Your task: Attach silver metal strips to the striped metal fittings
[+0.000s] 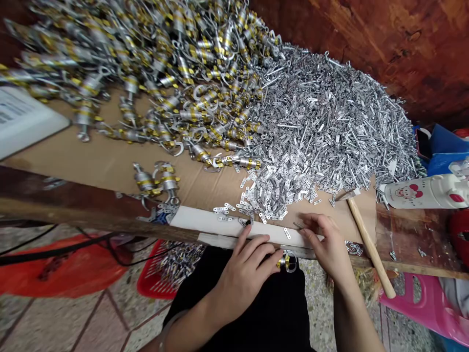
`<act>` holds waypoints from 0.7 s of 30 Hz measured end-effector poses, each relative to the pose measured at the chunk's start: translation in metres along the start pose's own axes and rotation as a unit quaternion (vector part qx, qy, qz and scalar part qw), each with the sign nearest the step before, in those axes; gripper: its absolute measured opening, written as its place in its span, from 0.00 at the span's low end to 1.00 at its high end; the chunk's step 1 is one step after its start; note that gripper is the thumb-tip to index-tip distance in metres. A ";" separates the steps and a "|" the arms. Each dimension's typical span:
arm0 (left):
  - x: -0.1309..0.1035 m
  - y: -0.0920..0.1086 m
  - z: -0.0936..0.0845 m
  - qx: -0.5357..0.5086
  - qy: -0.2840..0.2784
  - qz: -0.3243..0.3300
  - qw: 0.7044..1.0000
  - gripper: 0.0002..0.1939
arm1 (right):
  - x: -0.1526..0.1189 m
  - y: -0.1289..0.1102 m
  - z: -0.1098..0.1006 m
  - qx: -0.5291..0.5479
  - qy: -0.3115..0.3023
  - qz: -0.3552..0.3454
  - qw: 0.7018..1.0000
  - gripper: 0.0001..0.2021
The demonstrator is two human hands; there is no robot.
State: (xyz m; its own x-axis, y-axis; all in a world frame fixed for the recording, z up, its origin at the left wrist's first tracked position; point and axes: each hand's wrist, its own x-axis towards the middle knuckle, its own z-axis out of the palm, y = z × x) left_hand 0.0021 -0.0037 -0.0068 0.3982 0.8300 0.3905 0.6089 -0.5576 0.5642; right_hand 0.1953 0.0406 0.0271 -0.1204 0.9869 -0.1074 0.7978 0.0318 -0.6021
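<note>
My left hand point(251, 264) is palm down at the table's front edge, fingers curled. A silver-and-yellow metal fitting with a ring point(287, 261) juts out beside its thumb, the rest hidden under the hand. The index fingertip touches a small dark piece point(248, 223) on the white strip point(190, 219). Close by on the right, my right hand point(328, 244) pinches a small thin metal piece point(298, 225) between thumb and fingers. One loose link plate point(287, 233) lies between the hands. Flat link plates point(271, 195) are heaped just beyond them.
Silver-and-yellow fittings point(198, 105) pile up at the back left, pins and plates point(322, 117) at the back right. A wooden-handled hammer point(370, 239) overhangs the front edge. A white bottle point(421, 191) lies at right. Below are a red basket point(148, 278) and a pink stool point(428, 303).
</note>
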 end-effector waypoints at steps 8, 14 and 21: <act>0.002 0.002 -0.003 -0.018 0.016 -0.011 1.000 0.08 | 0.005 -0.008 0.005 -0.024 0.038 -0.031 0.999 0.06; 0.000 0.001 -0.001 -0.044 0.041 -0.015 0.998 0.05 | -0.020 -0.014 -0.006 0.075 0.003 -0.018 0.997 0.04; 0.000 0.001 -0.001 -0.048 0.048 -0.017 0.998 0.03 | -0.030 -0.018 0.014 0.088 -0.008 -0.035 0.995 0.10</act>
State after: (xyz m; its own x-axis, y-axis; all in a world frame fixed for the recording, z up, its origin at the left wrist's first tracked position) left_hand 0.0023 -0.0040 -0.0054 0.3086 0.8454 0.4359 0.5501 -0.5325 0.6433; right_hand 0.1761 0.0078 0.0304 -0.1834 0.9804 -0.0726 0.6713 0.0710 -0.7378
